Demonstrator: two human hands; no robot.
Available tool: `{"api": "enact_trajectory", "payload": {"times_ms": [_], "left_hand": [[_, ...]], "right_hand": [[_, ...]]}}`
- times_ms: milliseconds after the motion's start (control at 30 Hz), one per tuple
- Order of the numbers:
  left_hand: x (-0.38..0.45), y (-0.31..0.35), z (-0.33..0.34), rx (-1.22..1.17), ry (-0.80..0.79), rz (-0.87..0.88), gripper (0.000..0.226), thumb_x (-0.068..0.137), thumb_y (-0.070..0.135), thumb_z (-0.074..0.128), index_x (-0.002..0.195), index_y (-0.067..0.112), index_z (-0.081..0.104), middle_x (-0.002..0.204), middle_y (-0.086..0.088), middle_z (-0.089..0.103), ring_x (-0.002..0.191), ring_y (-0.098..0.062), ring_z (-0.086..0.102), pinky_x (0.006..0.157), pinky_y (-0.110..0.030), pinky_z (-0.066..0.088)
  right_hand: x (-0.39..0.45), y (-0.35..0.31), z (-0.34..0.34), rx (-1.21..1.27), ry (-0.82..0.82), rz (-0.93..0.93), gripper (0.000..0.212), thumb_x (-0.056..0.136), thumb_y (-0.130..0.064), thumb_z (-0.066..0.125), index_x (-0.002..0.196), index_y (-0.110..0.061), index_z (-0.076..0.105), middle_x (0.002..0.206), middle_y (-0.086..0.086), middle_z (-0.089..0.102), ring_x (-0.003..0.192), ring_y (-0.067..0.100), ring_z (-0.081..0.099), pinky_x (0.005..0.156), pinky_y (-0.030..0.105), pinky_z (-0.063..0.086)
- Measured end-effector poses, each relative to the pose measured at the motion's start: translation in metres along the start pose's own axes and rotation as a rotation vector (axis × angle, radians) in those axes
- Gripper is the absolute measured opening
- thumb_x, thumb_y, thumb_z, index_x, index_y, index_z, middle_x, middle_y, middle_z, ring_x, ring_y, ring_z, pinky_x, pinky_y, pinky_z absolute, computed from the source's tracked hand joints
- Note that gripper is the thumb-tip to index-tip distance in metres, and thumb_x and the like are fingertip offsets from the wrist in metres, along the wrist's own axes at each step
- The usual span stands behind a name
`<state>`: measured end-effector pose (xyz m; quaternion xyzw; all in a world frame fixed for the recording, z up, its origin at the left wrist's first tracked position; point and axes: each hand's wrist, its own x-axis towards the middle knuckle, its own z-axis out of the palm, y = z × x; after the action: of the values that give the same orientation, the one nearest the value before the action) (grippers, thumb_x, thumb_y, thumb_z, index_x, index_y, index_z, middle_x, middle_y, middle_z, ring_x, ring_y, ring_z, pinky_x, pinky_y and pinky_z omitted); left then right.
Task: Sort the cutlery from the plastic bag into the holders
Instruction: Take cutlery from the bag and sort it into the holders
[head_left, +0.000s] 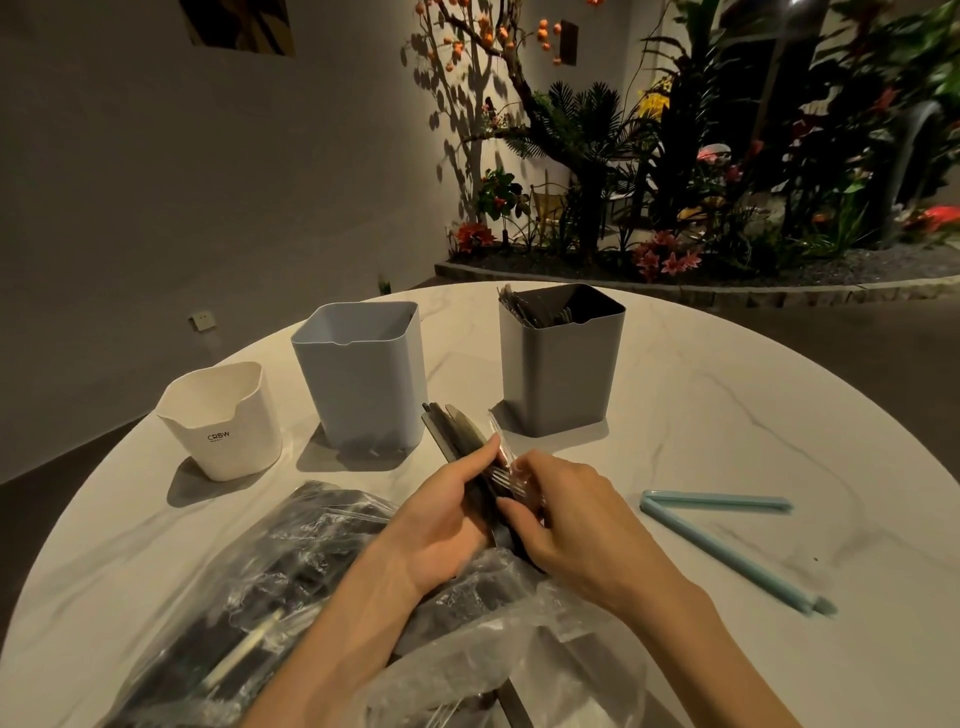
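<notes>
My left hand (441, 512) grips a bundle of dark wrapped cutlery (457, 434) that points up and away over the table. My right hand (563, 512) pinches a fork in a clear wrapper (506, 470) at the right side of that bundle. Below both hands lies the crumpled clear plastic bag (270, 582) with more dark cutlery inside. Three holders stand behind: a low white one (221, 421) at the left, a tall pale blue one (363, 374) in the middle, a grey one (561, 364) at the right with several dark pieces in it.
A light blue bag clip (727, 540) lies open in a V on the round marble table (727, 415) at the right. Beyond the table's far edge are a grey wall and a bed of plants and flowers.
</notes>
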<state>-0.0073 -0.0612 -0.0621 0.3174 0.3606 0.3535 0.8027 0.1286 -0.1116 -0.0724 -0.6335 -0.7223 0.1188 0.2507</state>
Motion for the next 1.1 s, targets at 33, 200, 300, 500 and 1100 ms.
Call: {"api": "enact_trajectory", "payload": {"times_ms": [33,200,300,500,1100], "left_hand": [[0.002,-0.001,-0.002,0.002,0.004,0.006,0.028,0.102,0.028,0.056,0.092,0.004,0.068,0.081,-0.013,0.07,0.074,-0.024,0.073,0.064,-0.035,0.061],[0.004,0.0,-0.007,-0.019,0.012,0.024,0.028,0.098,0.031,0.062,0.1,0.005,0.072,0.11,-0.021,0.071,0.105,-0.031,0.071,0.095,-0.046,0.055],[0.005,0.0,-0.006,-0.064,-0.005,0.019,0.026,0.098,0.03,0.061,0.104,0.006,0.067,0.12,-0.023,0.069,0.117,-0.034,0.066,0.095,-0.045,0.057],[0.005,0.0,-0.004,-0.076,0.0,0.034,0.036,0.103,0.023,0.051,0.081,0.005,0.074,0.094,-0.017,0.076,0.077,-0.024,0.076,0.06,-0.033,0.061],[0.012,-0.006,-0.01,0.047,-0.031,0.056,0.031,0.096,0.028,0.061,0.106,0.002,0.073,0.086,-0.02,0.067,0.082,-0.029,0.067,0.097,-0.052,0.052]], "right_hand": [[0.0,-0.001,0.001,-0.023,0.016,-0.015,0.027,0.101,-0.046,0.051,0.122,-0.027,0.051,0.114,-0.007,0.063,0.09,0.011,0.056,0.073,0.02,0.043],[-0.001,-0.006,0.002,-0.049,0.051,-0.057,0.023,0.104,-0.042,0.046,0.12,-0.027,0.053,0.119,-0.006,0.061,0.094,0.013,0.057,0.077,0.022,0.044],[-0.002,-0.008,0.003,-0.033,0.055,-0.035,0.023,0.104,-0.042,0.045,0.117,-0.026,0.057,0.115,-0.006,0.06,0.091,0.012,0.056,0.073,0.019,0.041],[-0.001,-0.007,0.001,0.108,0.004,0.035,0.009,0.106,-0.036,0.043,0.103,-0.028,0.046,0.099,-0.006,0.06,0.077,0.009,0.052,0.064,0.021,0.041],[0.005,0.001,-0.01,0.8,-0.007,0.331,0.031,0.102,-0.045,0.051,0.097,-0.023,0.072,0.064,-0.007,0.056,0.053,0.002,0.049,0.046,0.013,0.038]]}}
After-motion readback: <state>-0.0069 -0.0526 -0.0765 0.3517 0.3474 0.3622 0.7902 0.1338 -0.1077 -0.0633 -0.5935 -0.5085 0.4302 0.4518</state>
